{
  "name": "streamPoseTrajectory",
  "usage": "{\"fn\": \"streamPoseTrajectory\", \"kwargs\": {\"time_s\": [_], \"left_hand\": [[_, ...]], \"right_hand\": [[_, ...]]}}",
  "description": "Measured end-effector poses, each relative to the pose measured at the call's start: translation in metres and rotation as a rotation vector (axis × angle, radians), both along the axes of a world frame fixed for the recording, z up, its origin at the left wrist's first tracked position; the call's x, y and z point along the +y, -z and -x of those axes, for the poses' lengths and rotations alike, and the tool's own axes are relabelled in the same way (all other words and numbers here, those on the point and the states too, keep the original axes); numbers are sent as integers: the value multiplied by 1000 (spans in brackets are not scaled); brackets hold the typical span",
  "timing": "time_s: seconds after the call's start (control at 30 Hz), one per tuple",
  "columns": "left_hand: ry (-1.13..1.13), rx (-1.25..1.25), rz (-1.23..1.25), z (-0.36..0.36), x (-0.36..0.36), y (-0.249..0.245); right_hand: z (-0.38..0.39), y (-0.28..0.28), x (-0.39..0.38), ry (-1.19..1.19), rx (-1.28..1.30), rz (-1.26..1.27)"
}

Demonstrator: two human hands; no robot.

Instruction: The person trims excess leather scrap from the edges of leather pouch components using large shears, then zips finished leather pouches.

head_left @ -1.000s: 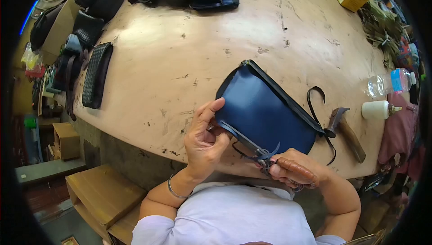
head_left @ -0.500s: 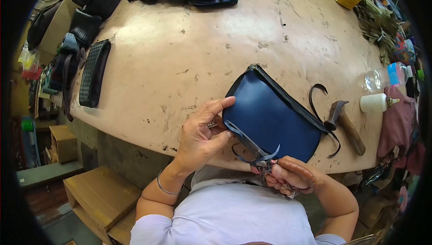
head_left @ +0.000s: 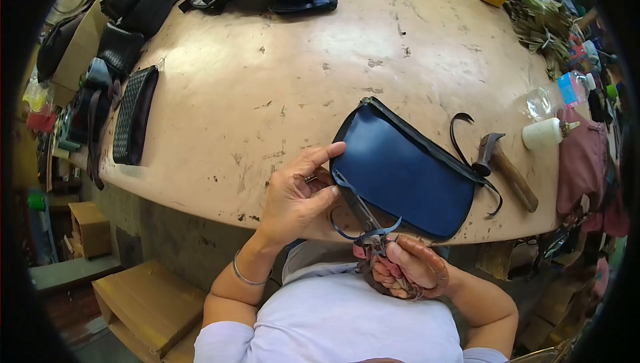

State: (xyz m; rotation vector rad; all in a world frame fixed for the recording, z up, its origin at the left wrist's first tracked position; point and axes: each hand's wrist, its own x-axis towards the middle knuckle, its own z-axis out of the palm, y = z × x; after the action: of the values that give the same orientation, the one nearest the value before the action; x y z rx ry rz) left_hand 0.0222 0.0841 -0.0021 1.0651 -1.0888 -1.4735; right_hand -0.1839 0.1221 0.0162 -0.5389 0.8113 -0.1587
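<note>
2 hands, left fingers (head_left: 325,194) pinching blue pouch (head_left: 407,176), right fingers (head_left: 403,256) clenched on, seemingly, thin strap (head_left: 355,202)

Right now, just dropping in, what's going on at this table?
A person at a wooden table works on a blue pouch lying flat near the front edge. The left hand pinches the pouch's near corner, index finger along its edge. The right hand, just off the table, is clenched around a small tool that holds a thin blue strip taut from that corner. A hammer and a white bottle lie to the right, untouched.
</note>
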Motion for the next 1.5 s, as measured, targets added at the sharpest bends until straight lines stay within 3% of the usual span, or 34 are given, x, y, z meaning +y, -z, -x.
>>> {"fn": "streamPoseTrajectory", "kwargs": {"time_s": [0.33, 0.43, 0.73, 0.83, 0.87, 0.9, 0.97, 1.1, 1.17, 1.2, 1.3, 1.43, 1.47, 1.5], "left_hand": [[17, -15, 1, 2, 6, 5], [15, -41, 22, 5, 8, 4], [28, -11, -4, 8, 15, 9], [37, 47, -20, 4, 12, 17], [44, 72, -63, 2, 11, 18], [51, 98, -108, 0, 10, 19], [33, 154, -150, 0, 5, 17], [0, 185, -238, 4, 2, 16], [-34, 8, -75, 14, 1, 17], [-46, -75, 12, 20, -1, 18], [-27, -220, -57, 20, -8, 6], [-90, -351, 114, 3, -15, 16], [-126, -292, 96, 3, -15, 13], [-117, -252, 148, 0, -14, 16]], "right_hand": [[-11, -5, 18, 94, -47, -176], [-17, -7, 20, 173, -166, -229], [-19, -11, 33, 224, -92, -164], [9, -11, 30, -10, 59, 1], [23, -13, 27, -79, 74, 302], [40, -22, 24, -55, 68, 263], [65, -33, 25, 36, 242, 516], [79, -48, -22, 10, 851, 1253], [75, -36, -62, 145, 931, 1461], [80, -35, -84, 52, 926, 1436], [65, -26, -145, -134, 1085, 1527], [60, 22, -202, -133, 1336, 1592], [58, 29, -197, 34, 1385, 1672], [53, 26, -188, 86, 1215, 1758]]}}
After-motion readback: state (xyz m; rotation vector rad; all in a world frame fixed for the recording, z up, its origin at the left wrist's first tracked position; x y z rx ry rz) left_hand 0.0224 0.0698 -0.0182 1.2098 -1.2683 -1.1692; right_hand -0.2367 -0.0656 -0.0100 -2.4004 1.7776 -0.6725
